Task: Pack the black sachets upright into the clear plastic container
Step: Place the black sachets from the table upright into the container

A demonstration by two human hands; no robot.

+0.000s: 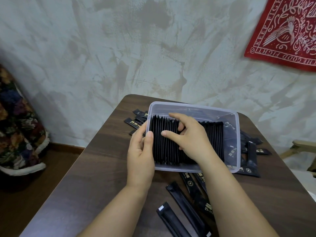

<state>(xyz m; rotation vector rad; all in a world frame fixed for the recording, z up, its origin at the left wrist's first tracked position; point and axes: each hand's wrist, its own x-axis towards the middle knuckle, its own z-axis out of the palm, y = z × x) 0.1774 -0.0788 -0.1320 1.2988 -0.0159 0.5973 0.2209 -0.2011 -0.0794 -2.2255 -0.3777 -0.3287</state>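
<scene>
A clear plastic container (236,134) stands tilted on the dark wooden table (89,182). Inside it a dense row of black sachets (166,144) stands on edge. My left hand (141,156) grips the container's left wall, thumb over the rim against the sachets. My right hand (189,139) reaches into the container, its fingers curled down among the sachets in the middle of the row. More packed sachets (214,134) show to the right of that hand.
Loose black sachets lie on the table in front of the container (183,202), behind its left corner (136,119) and to its right (253,156). A red printed cloth (287,31) hangs on the wall. A floral fabric item (18,130) stands at left.
</scene>
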